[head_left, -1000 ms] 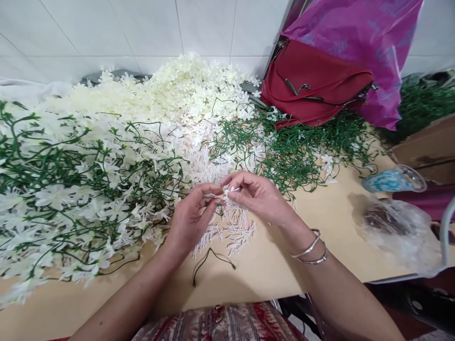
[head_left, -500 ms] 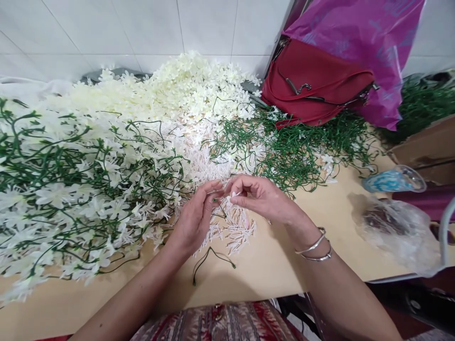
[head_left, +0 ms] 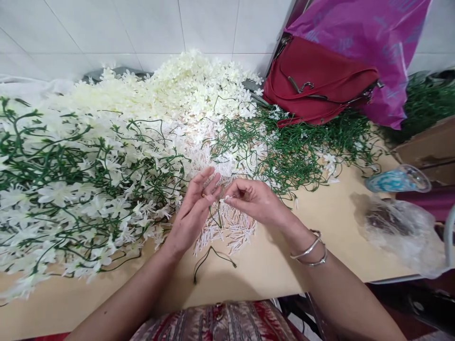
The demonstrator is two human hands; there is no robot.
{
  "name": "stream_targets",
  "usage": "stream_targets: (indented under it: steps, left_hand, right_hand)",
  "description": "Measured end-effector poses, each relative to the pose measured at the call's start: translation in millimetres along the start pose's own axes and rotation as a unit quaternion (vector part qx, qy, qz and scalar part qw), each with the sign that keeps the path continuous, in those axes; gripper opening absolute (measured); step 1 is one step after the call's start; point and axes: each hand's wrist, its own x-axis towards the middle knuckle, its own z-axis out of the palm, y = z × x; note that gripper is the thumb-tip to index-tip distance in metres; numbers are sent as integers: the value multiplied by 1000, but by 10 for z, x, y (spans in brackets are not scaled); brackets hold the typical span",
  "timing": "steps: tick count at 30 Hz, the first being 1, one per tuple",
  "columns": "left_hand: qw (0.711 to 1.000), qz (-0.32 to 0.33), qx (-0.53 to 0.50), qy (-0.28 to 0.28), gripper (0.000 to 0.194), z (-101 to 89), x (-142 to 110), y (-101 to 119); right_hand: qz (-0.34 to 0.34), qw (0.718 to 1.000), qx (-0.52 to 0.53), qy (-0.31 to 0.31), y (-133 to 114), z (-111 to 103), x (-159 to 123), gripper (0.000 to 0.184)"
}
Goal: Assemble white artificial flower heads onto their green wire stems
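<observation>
My right hand (head_left: 254, 201) is closed, thumb and forefinger pinching a small white flower piece (head_left: 224, 199). A thin green plastic stem (head_left: 219, 217) hangs below it, between my hands. My left hand (head_left: 194, 206) faces it with the thumb pressed toward the forefinger and the other fingers raised; whatever lies in that pinch is too small to make out. Under both hands lies a heap of short white stamen sticks (head_left: 236, 232). One loose green stem (head_left: 212, 251) rests on the table in front of me.
Artificial white flowers on green stems (head_left: 88, 189) cover the left side. Cream petals (head_left: 192, 85) are piled by the wall, bare green stems (head_left: 295, 156) to the right. Beyond are a red handbag (head_left: 320, 80), a purple bag (head_left: 377, 42), a plastic cup (head_left: 396, 180) and a clear plastic bag (head_left: 405, 232).
My left hand has turned and its fingers have spread upward. The right fingertips have moved slightly left and down, with the green stem now hanging lower between the hands.
</observation>
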Motion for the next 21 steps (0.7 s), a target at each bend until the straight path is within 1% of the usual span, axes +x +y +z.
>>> stream_targets:
  steps: [2, 4, 6, 9, 13, 15, 18, 21]
  left_hand:
    - [1000, -20, -21, -3, 51, 0, 3, -19]
    - [999, -28, -32, 1, 51, 0, 1, -36]
    - [999, -28, -34, 7, 50, -2, 1, -49]
    - [999, -17, -36, 16, 48, 2, 2, -61]
    - [999, -9, -25, 21, 47, 43, -15, -66]
    - [1000, -8, -13, 20, 47, 71, -28, -64]
    - [1000, 7, -1, 20, 49, 100, -42, -57]
    - [1000, 26, 5, 16, 49, 104, -55, -45]
  right_hand:
    - [7, 1000, 21, -10, 12, -31, 5, 12]
    - [4, 998, 41, -47, 19, -50, 10, 13]
    - [-16, 996, 39, -78, 14, -58, 14, 13]
    - [-55, 994, 23, -88, -20, -45, 8, 12]
    - [-67, 991, 28, -113, -84, 43, -34, 11]
    - [-68, 992, 20, -107, -103, 114, -57, 12]
    - [-55, 995, 23, -81, -107, 193, -68, 15]
    - [-22, 996, 74, -35, -103, 163, -48, 13]
